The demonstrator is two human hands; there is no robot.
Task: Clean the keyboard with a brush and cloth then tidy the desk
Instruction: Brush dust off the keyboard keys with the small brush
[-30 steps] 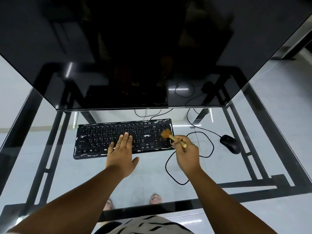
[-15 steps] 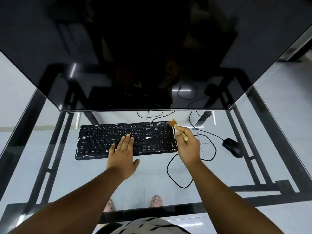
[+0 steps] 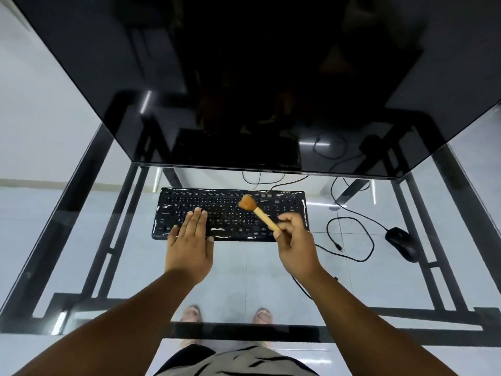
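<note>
Keyboard (image 3: 230, 214): black, lying flat on my glass desk (image 3: 81, 218) just below the dark monitor (image 3: 244, 77), its long axis running left to right.
Brush (image 3: 257, 211): over the keyboard's right half, wooden handle slanting from lower right up to upper left, bristles pointing at the top key rows; whether they touch the keys I cannot tell.
My right hand (image 3: 296, 245): fingers curled round the handle's lower end.
My left hand (image 3: 189, 240): flat, fingers straight and together, resting on the keyboard's left-centre keys and front edge.
Mouse (image 3: 402, 244): black, well to the right, cable looping beside it.
</note>
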